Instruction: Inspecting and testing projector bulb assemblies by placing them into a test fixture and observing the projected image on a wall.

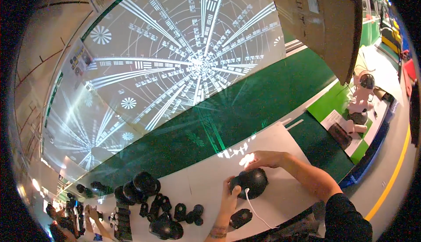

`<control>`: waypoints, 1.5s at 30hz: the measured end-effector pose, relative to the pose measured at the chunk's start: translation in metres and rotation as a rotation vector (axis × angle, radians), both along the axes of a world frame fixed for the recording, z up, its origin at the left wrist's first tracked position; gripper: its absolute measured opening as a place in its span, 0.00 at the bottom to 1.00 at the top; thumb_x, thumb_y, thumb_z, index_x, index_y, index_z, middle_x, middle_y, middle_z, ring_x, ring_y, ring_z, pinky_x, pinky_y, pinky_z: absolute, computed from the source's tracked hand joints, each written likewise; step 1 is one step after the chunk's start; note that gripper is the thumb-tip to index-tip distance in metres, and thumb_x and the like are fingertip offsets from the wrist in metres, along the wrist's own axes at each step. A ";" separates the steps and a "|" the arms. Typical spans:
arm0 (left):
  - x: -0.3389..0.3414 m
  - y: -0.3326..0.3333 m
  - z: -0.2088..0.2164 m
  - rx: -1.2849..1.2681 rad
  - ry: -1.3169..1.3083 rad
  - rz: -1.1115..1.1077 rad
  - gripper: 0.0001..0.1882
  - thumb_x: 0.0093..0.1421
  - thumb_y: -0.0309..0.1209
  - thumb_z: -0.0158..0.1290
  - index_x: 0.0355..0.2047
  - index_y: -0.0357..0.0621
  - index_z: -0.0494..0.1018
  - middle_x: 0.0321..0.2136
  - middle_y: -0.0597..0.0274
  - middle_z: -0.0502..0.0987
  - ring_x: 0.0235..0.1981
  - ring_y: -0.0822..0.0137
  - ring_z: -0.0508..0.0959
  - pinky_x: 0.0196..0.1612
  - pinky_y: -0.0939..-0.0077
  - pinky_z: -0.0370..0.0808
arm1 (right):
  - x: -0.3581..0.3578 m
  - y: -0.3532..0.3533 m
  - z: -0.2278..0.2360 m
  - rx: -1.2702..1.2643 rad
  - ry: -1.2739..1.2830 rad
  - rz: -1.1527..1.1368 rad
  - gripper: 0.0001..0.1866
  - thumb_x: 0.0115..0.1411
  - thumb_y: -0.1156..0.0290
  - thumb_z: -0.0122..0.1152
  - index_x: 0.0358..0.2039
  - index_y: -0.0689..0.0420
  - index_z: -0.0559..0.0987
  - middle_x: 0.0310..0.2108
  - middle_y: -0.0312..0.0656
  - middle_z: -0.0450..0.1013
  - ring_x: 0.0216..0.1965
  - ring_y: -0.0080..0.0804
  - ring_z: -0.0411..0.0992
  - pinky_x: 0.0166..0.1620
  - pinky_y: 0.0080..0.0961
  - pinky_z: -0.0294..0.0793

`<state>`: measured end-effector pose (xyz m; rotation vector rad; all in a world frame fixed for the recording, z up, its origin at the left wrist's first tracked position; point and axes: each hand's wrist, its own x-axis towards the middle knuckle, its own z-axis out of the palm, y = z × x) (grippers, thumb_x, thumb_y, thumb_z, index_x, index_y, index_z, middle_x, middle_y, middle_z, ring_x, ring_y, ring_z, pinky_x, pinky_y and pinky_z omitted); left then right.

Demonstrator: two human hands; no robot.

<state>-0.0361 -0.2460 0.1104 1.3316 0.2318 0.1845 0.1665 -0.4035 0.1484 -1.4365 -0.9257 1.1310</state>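
Black device against the left fingers

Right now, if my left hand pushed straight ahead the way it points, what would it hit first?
Likely the black rounded device, which your left hand already touches; depth is hard to judge.

From head height, I look down through one wide fisheye, near the hands and counter, facing a projected pattern.
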 end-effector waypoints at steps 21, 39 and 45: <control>-0.001 0.000 -0.006 -0.023 -0.019 -0.009 0.38 0.60 0.51 0.59 0.59 0.39 0.59 0.48 0.59 0.70 0.50 0.67 0.70 0.55 0.72 0.70 | 0.000 0.002 -0.015 0.199 -0.200 0.100 0.19 0.62 0.58 0.57 0.46 0.58 0.81 0.61 0.46 0.66 0.61 0.36 0.64 0.64 0.32 0.61; 0.000 0.000 0.011 0.011 -0.021 -0.016 0.36 0.62 0.51 0.57 0.59 0.39 0.59 0.48 0.58 0.69 0.49 0.67 0.72 0.52 0.73 0.72 | -0.002 0.005 -0.002 0.090 -0.247 0.019 0.20 0.64 0.57 0.57 0.50 0.56 0.78 0.50 0.39 0.74 0.48 0.32 0.72 0.56 0.29 0.67; -0.004 -0.003 0.030 0.020 -0.015 -0.012 0.35 0.62 0.50 0.57 0.59 0.38 0.59 0.49 0.58 0.69 0.49 0.67 0.71 0.53 0.71 0.72 | -0.011 0.002 0.014 0.121 -0.032 -0.040 0.21 0.62 0.58 0.60 0.50 0.59 0.78 0.51 0.40 0.74 0.49 0.30 0.71 0.57 0.29 0.66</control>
